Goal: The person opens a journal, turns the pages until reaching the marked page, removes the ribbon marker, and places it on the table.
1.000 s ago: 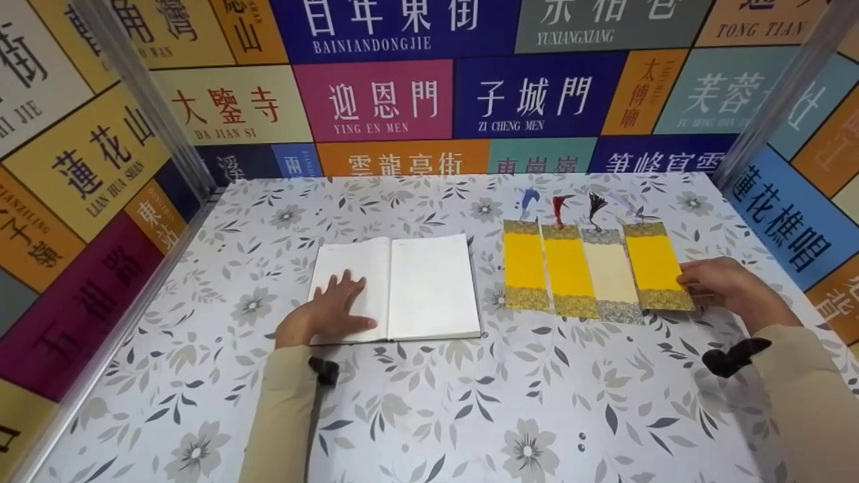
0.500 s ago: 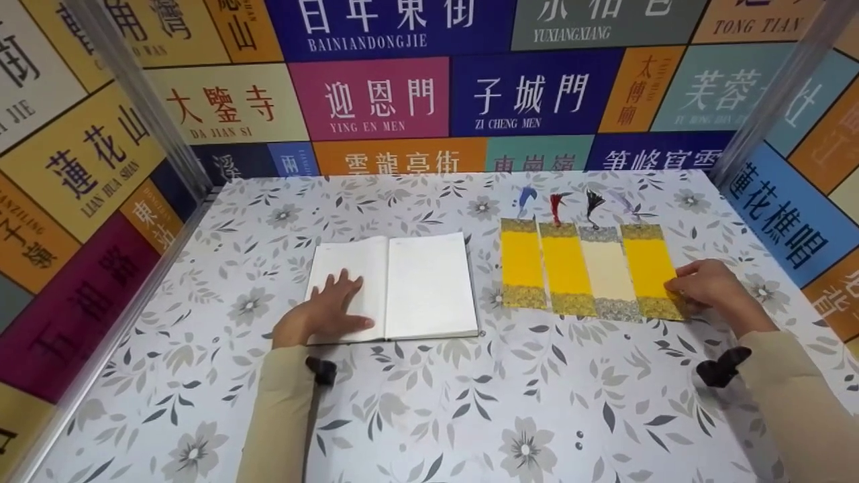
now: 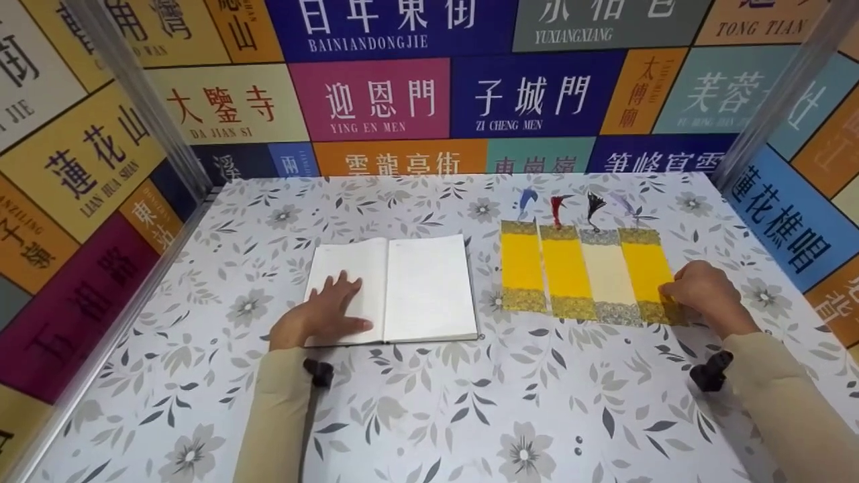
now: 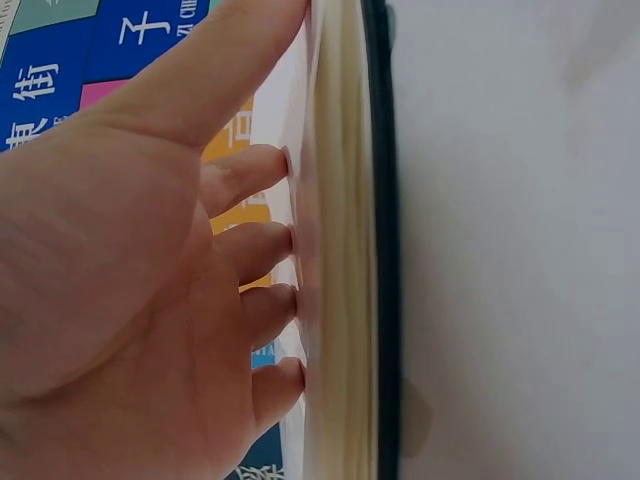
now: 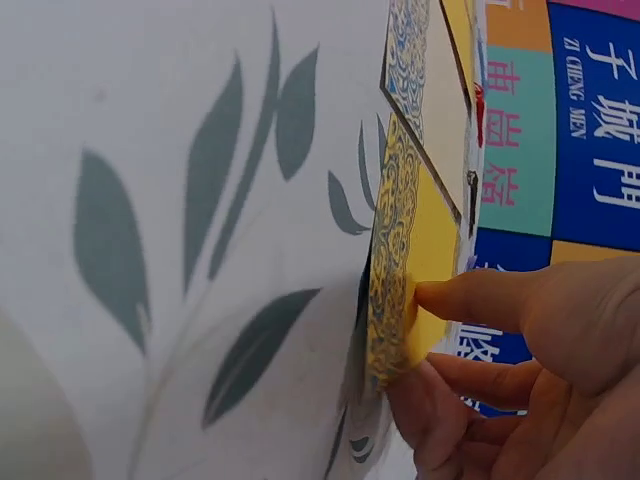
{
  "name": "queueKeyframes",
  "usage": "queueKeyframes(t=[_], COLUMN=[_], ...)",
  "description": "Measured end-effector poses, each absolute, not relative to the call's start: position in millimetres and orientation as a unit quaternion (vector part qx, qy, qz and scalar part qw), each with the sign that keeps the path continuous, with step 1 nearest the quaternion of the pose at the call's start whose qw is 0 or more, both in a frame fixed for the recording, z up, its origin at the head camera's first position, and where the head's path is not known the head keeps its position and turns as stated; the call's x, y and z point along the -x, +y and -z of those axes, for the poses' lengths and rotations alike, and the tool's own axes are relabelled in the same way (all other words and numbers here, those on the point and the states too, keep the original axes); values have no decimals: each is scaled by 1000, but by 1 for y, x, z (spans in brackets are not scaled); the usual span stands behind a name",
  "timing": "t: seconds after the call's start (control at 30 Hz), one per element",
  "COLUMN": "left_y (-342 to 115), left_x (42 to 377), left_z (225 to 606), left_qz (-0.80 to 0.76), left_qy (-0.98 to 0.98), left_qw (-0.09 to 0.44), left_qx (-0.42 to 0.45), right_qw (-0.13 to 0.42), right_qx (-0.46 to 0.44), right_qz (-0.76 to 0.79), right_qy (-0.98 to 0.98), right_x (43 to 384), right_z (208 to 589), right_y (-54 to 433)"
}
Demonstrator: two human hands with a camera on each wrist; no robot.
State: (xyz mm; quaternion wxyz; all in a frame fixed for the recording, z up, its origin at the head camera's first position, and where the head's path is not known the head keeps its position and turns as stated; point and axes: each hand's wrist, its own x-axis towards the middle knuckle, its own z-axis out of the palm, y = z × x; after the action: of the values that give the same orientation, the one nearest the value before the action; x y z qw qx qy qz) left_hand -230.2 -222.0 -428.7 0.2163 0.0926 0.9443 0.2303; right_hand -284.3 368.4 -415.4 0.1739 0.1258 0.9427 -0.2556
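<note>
A notebook [image 3: 429, 288] with blank white pages lies open on the table. My left hand [image 3: 325, 308] rests on its left page, fingers spread; in the left wrist view its fingertips [image 4: 285, 240] press the paper above the thick page block. To the right, several tasselled bookmarks stand side by side: a yellow bookmark [image 3: 521, 261] with a blue tassel, a yellow bookmark [image 3: 567, 265] with a red one, a cream bookmark [image 3: 611, 272] with a black one, and the rightmost yellow bookmark [image 3: 647, 272] with a pale tassel. My right hand [image 3: 708, 295] pinches that last one by its lower right edge, thumb on top.
A white floral cloth [image 3: 416, 409] covers the table. Behind it and at both sides stand colourful walls [image 3: 382, 100] with printed characters. Clear upright posts [image 3: 768, 100] mark the back corners.
My right hand has moved slightly left and nearer, bringing the rightmost yellow bookmark up against the cream one. The left hand stays on the page.
</note>
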Motion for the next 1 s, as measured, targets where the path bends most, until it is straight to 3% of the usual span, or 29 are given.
queueKeyframes(t=[0.1,0.3,0.47,0.73,1.0], left_y=[-221,-219,-213,-210,-210], left_x=[230,227,228,224,217], left_z=[427,421,415,405,401], left_qz=[-226,-210,-213,-161,-121], left_qy=[945,948,946,951,964], left_qw=[221,235,239,259,227], left_qx=[-81,-49,-47,-51,-71], right_qw=[169,106,77,96,98], right_qx=[-121,-121,-65,5,55], right_qz=[227,217,255,290,337], right_qy=[951,963,962,952,935], right_x=[284,286,286,277,267], right_z=[413,406,397,388,385], right_y=[363,332,292,229,180])
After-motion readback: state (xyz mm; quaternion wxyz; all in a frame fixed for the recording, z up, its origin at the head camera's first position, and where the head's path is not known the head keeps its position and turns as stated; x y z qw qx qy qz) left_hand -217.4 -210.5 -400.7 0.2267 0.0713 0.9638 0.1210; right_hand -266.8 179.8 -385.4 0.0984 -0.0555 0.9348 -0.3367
